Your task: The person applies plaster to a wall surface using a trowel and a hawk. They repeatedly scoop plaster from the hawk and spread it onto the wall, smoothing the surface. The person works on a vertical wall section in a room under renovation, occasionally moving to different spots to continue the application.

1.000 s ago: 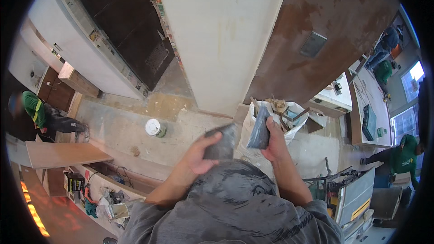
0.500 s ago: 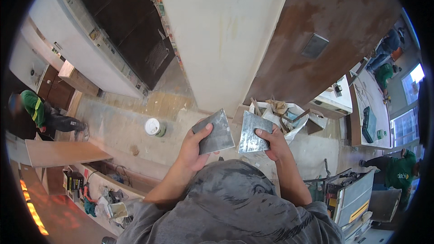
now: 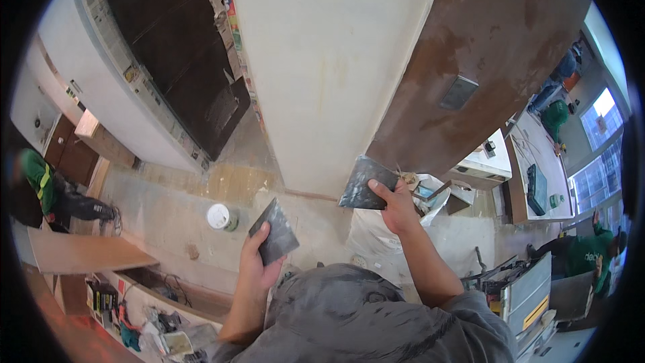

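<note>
Grey cloth of the person's shirt (image 3: pixel 363 319) fills the bottom of the view, with both forearms rising from it. The left hand (image 3: pixel 259 262) is closed around a dark, flat putty blade (image 3: pixel 274 232), thumb across its face, held tilted above the dusty floor (image 3: pixel 168 208). The right hand (image 3: pixel 398 205) grips a second blade (image 3: pixel 363 183) smeared with pale filler, raised higher and well apart from the first, close to the foot of the white wall panel (image 3: pixel 329 60). Behind that hand sits a white sack (image 3: pixel 403 242) with tools poking out. A small white tub (image 3: pixel 220 216) stands on the floor left of the left hand. Farther off, a rusty brown wall (image 3: pixel 497 54) rises to the right and a dark door (image 3: pixel 175 47) to the left. Other people in green work clothes are at the far left and far right edges.
</note>
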The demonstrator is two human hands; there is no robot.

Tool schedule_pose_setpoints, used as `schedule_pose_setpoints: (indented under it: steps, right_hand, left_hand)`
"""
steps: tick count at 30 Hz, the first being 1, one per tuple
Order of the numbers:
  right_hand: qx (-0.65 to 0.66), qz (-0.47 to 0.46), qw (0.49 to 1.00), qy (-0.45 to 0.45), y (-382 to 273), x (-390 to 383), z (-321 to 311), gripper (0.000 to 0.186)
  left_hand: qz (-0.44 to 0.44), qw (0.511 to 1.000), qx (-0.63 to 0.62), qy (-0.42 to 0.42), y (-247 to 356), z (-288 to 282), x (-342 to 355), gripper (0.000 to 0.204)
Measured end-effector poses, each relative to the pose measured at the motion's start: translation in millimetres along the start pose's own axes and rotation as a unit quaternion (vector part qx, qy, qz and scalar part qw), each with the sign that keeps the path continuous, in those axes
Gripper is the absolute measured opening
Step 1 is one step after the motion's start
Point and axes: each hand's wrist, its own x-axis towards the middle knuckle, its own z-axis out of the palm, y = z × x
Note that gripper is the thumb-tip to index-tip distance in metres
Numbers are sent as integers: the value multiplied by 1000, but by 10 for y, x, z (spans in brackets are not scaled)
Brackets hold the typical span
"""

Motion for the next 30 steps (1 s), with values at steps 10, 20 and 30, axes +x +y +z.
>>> schedule_pose_setpoints:
  steps: [10, 20, 30]
  right_hand:
    - [-29, 27, 999, -31, 326, 304, 1323, 35]
    - [-19, -125, 985, 121, -283, 812, 1194, 31]
    - [-280, -351, 875, 180, -881, 2037, 570, 22]
  left_hand:
    - [17, 997, -64, 25, 1003, -902, 229, 16]
    - [22, 996, -79, -25, 1390, -554, 577, 16]
    - [-74, 996, 47, 21, 664, 409, 939, 23]
